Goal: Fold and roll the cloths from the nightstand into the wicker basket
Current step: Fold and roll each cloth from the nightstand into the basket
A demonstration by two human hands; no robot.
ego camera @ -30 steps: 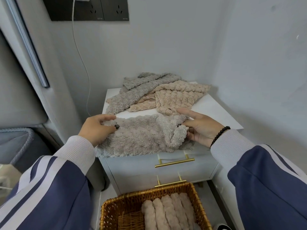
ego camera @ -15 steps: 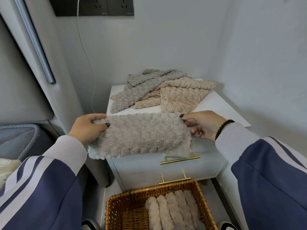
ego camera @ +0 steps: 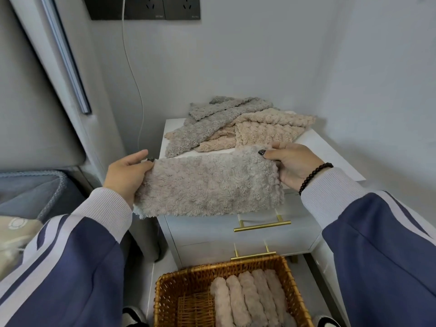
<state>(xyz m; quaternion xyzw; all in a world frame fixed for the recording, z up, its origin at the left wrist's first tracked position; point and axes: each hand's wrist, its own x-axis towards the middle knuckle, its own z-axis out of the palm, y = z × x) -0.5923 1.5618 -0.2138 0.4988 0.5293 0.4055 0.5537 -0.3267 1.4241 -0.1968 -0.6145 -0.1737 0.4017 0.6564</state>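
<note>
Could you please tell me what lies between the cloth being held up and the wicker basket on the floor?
In the head view, the nightstand's drawer fronts with their two gold handles lie between the held cloth and the wicker basket.

Four rolled cloths point(ego camera: 250, 300) in one wicker basket point(ego camera: 188, 289) (one held flat point(ego camera: 207, 185)).

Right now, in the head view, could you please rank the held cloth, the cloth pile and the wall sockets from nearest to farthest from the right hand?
1. Held cloth: gripped by the right hand.
2. Cloth pile: just behind, on the nightstand.
3. Wall sockets: high on the wall.
</note>
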